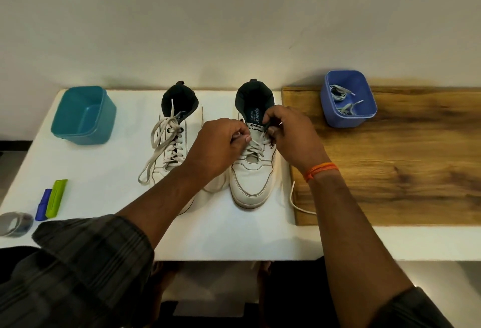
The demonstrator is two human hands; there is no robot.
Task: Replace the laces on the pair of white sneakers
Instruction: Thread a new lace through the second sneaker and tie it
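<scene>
Two white sneakers stand side by side on the white table, toes toward me. The left sneaker is laced, its lace ends hanging loose to its left. The right sneaker is partly laced. My left hand pinches the white lace at the sneaker's upper left eyelets. My right hand pinches the same lace on the upper right side. A free end of this lace trails over the wooden board's corner.
An empty teal tub stands at the back left. A blue tub holding grey laces sits on the wooden board at the right. Blue and green items and a tape roll lie near the front left edge.
</scene>
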